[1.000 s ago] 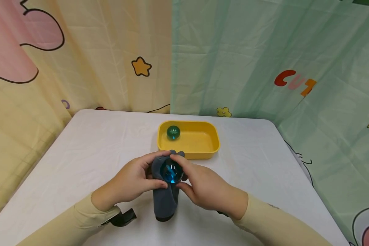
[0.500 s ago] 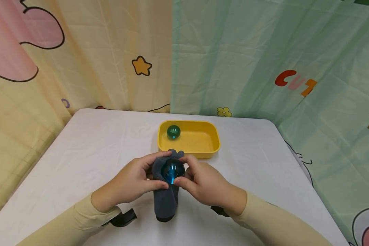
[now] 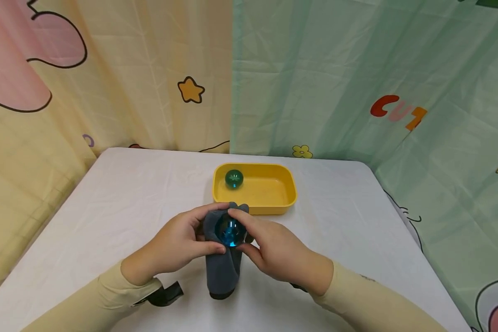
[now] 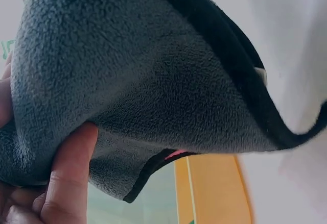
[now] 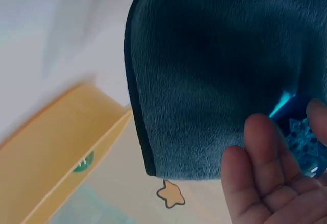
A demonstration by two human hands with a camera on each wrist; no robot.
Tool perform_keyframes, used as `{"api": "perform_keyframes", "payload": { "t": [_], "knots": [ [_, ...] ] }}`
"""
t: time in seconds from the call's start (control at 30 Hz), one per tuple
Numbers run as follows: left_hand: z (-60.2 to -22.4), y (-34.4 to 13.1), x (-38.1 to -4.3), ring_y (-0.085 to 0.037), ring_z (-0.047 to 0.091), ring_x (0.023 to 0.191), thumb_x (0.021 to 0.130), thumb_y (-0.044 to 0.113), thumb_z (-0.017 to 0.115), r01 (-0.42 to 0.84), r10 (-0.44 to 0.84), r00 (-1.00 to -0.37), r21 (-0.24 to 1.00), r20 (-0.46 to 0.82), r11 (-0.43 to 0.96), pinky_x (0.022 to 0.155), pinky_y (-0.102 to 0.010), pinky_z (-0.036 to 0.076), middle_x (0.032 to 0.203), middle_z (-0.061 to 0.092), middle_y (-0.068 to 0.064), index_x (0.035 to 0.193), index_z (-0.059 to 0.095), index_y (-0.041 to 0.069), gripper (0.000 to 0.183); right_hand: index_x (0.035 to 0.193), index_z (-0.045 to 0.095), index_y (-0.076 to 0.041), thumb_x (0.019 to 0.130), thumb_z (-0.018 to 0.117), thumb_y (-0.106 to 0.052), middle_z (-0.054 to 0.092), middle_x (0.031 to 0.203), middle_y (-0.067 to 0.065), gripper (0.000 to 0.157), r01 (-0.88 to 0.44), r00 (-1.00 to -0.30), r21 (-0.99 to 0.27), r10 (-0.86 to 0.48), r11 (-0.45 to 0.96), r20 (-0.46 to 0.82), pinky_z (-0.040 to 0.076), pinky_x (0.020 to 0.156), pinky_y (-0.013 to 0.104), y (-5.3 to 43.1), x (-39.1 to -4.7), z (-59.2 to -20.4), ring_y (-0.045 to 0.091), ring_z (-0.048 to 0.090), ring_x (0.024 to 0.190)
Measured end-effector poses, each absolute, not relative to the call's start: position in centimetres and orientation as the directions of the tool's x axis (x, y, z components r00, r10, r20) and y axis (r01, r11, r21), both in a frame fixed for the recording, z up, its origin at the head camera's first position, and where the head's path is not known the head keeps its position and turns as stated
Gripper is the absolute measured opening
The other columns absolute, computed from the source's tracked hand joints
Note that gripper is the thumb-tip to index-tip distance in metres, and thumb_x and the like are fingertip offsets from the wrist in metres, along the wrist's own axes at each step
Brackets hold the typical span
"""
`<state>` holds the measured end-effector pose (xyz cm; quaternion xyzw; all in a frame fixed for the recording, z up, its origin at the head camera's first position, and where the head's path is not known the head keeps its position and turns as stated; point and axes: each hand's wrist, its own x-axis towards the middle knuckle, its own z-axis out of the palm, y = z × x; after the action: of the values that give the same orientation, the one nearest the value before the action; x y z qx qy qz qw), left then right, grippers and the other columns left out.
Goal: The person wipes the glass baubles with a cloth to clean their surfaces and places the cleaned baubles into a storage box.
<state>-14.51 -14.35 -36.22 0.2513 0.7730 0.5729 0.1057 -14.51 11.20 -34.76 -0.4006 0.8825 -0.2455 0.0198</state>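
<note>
Between my hands is a clear blue glass ball, cupped in a grey fleece cloth with black edging that hangs toward me. My left hand grips the cloth from the left, thumb below and index finger along the top; in the left wrist view the cloth covers most of the picture. From the right, my right hand holds the ball, its index finger over the top and its thumb beneath. A snowflake-like pattern shows in the ball in the right wrist view.
Just beyond the hands stands a yellow tray on the white-covered table. A green glass ball lies at the tray's left end. Printed curtains hang behind the table.
Half a second ago my right thumb lay across the ball's front; now it is under the ball with the index finger over the top. My left hand has hardly moved.
</note>
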Motion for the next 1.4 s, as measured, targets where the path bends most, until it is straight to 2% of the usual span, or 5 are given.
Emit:
{"api": "perform_keyframes", "payload": {
  "t": [0.23,0.47,0.6,0.93,1.4],
  "knots": [
    [-36.15,-14.34,-14.46,-0.015,0.075,0.096,0.09,0.016,0.085,0.294,0.533,-0.833,0.935,0.15,0.196,0.079,-0.033,0.066,0.126,0.072,-0.018,0.156,0.046,0.004,0.078,0.158,0.035,-0.01,0.102,0.071,-0.025,0.073,0.128,0.005,0.068,-0.721,-0.658,-0.433,-0.732,0.541,0.179,0.062,0.087,0.023,11.53,-14.77,-34.66,0.01,0.072,0.095],
    [-36.2,-14.04,-14.19,-0.013,0.074,0.094,0.09,0.018,0.085,0.312,0.549,-0.822,0.926,0.15,0.215,0.078,-0.032,0.066,0.126,0.074,-0.015,0.156,0.047,0.005,0.077,0.137,0.052,-0.003,0.102,0.071,-0.031,0.064,0.076,-0.005,0.049,-0.611,-0.716,-0.597,-0.684,0.52,0.137,0.048,0.056,0.018,11.49,-14.85,-34.75,0.0,0.049,0.062],
    [-36.28,-14.01,-14.15,-0.012,0.074,0.089,0.088,0.019,0.087,0.323,0.543,-0.828,0.912,0.142,0.254,0.077,-0.031,0.065,0.121,0.076,-0.012,0.155,0.049,0.007,0.078,0.134,0.058,-0.004,0.106,0.062,-0.036,0.072,0.093,-0.003,0.043,-0.57,-0.739,-0.631,-0.664,0.527,0.114,0.056,0.069,0.021,11.26,-14.78,-35.06,0.002,0.061,0.077],
    [-36.24,-14.45,-14.33,-0.015,0.074,0.098,0.088,0.016,0.088,0.298,0.519,-0.842,0.929,0.147,0.22,0.079,-0.033,0.066,0.126,0.073,-0.013,0.156,0.048,0.01,0.079,0.163,0.024,-0.01,0.101,0.074,-0.022,0.069,0.129,0.004,0.08,-0.697,-0.661,-0.51,-0.727,0.504,0.184,0.06,0.09,0.023,11.46,-14.25,-34.96,0.011,0.068,0.097],
    [-36.08,-14.17,-13.92,-0.013,0.073,0.091,0.089,0.019,0.086,0.304,0.55,-0.823,0.927,0.14,0.22,0.077,-0.031,0.065,0.124,0.075,-0.013,0.156,0.048,0.008,0.077,0.131,0.05,-0.003,0.1,0.073,-0.03,0.06,0.072,-0.005,0.047,-0.647,-0.709,-0.551,-0.683,0.528,0.177,0.045,0.053,0.016,11.63,-14.47,-34.84,-0.002,0.045,0.06]
  ]
}}
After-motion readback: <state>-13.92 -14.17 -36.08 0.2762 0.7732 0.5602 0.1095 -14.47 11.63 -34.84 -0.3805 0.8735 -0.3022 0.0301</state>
